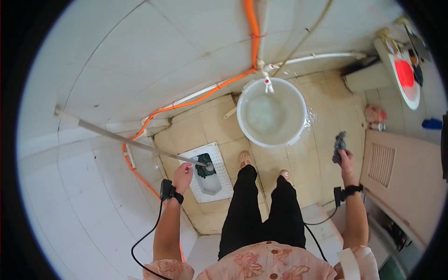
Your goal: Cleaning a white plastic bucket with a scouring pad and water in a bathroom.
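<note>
My left hand (183, 177) is raised over the near left side of the squat toilet (207, 171), its fingers curled beside the mop handle (140, 147); whether it touches the handle I cannot tell. The handle slants from the left wall to the dark green mop head (203, 167) in the toilet bowl. At the right, my right hand (346, 162) grips a crumpled grey cloth (339, 145) above the tiled floor. Ahead of my feet stands a large white plastic tub (271, 112) with water in it, under a white tap (268, 84) with red marks.
An orange hose (206, 95) runs along the wall beside a white pipe. Water lies on the floor right of the tub. A sink (407, 92) holding a red basin (405, 74) is at the upper right, and a pink door with a vent (381, 164) at the right.
</note>
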Demonstrator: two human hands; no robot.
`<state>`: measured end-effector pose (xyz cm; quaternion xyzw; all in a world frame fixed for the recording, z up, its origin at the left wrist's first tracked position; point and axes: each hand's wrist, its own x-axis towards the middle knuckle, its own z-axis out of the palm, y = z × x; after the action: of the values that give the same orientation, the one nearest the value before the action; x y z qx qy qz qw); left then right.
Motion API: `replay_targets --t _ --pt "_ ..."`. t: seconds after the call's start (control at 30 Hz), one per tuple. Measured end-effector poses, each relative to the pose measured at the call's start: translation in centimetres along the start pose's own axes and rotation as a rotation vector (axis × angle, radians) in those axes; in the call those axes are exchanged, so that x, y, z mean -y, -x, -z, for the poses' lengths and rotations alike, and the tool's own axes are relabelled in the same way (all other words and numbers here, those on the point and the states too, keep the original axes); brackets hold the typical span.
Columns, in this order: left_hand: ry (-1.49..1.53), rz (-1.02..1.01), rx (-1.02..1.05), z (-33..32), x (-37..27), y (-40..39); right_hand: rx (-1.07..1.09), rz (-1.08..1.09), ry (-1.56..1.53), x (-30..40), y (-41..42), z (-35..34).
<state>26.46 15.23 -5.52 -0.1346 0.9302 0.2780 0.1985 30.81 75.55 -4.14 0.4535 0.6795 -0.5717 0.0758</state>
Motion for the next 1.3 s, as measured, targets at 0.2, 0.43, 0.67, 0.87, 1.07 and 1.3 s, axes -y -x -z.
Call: replay_targets --t 0.2,0.43,0.67,0.87,1.07,1.3 --pt "-0.269 -0.168 0.290 1.2 0.5 -3.6 0.007 -0.058 0.095 -3.3 0.8 -5.2" --pt "0.130 0.103 0.300 -3.2 -3.1 -10.5 -0.126 0.002 0.225 -9.9 -0.7 -7.0" --pt "0.308 0.382 0.529 -22.8 -3.7 -15.5 -0.197 -0.241 -0.156 -19.3 -4.6 -14.4" --pt "0.863 0.488 0.525 -31.2 -5.1 -13.2 -0.103 -0.318 -0.570 -19.5 -5.1 -25.2" --pt "1.277 0.336 0.481 -32.0 -5.0 -13.3 -0.201 0.062 -0.490 -19.5 -5.1 -27.9" --pt "1.074 0.294 0.464 -32.4 -5.7 -11.6 -0.192 0.146 -0.515 -23.3 -4.1 -27.5"
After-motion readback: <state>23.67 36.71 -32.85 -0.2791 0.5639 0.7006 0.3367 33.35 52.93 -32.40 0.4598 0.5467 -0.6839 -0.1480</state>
